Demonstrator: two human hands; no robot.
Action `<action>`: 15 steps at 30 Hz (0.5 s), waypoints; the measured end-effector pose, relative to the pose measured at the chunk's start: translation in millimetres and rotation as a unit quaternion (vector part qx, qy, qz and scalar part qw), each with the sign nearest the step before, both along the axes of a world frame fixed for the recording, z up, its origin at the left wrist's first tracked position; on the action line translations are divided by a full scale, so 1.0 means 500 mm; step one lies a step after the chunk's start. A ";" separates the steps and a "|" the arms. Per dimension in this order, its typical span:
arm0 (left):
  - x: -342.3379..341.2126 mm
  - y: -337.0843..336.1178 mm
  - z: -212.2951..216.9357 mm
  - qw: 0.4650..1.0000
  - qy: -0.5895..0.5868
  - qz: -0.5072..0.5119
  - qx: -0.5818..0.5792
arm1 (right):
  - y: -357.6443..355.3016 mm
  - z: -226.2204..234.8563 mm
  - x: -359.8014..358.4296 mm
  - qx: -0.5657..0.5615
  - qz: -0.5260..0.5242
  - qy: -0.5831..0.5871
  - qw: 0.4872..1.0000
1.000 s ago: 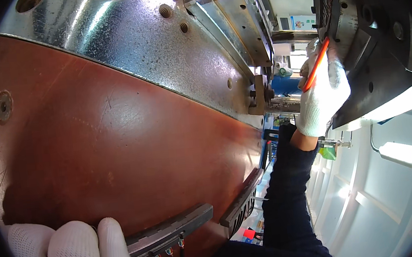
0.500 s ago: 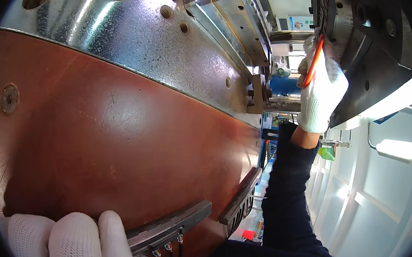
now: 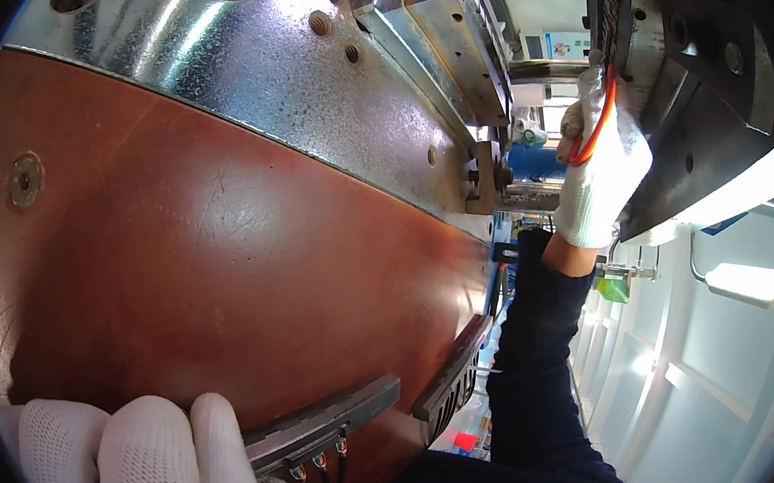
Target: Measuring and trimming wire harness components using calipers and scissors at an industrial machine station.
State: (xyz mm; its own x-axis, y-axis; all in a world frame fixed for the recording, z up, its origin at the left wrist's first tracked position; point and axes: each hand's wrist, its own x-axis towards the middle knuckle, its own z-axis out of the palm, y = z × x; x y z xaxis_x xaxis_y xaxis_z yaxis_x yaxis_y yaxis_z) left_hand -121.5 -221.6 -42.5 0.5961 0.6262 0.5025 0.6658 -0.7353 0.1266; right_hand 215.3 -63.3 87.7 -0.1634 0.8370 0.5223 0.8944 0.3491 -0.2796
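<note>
So the one thing that's different now is the thin orange-red looped handle (image 3: 607, 121): it goes from a nearly straight sliver a second ago to a visibly bowed loop. It sits in the white-gloved right hand (image 3: 609, 174), right by the dark, bolted metal block (image 3: 716, 79). Those fingers look curled round it, tips partly hidden. The hand hasn't really budged, so I'd read this as a small twist, not a new grip. The white-gloved left hand (image 3: 148, 469) stays low by the flat reddish-brown panel (image 3: 249, 264), beside a long black bar (image 3: 330, 424), fingers close together; can't tell if they're pinching anything.
</note>
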 end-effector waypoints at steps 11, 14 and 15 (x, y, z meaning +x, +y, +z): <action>-0.002 -0.004 0.001 1.000 0.002 -0.001 -0.008 | -0.008 0.026 0.024 0.032 -0.001 -0.141 0.990; -0.002 -0.004 0.002 1.000 0.005 0.000 -0.008 | 0.003 0.019 0.027 0.045 0.025 -0.142 0.989; -0.002 -0.004 0.002 1.000 0.005 -0.001 -0.010 | 0.006 0.019 0.026 0.029 0.027 -0.116 0.993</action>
State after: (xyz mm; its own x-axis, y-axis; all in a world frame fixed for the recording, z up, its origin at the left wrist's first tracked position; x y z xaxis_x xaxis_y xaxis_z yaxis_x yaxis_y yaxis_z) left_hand -122.4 -223.3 -41.5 0.6030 0.6346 0.4834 0.6652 -0.7345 0.1345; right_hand 228.6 -60.2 97.3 -0.3286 0.7933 0.5125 0.9117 0.4082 -0.0473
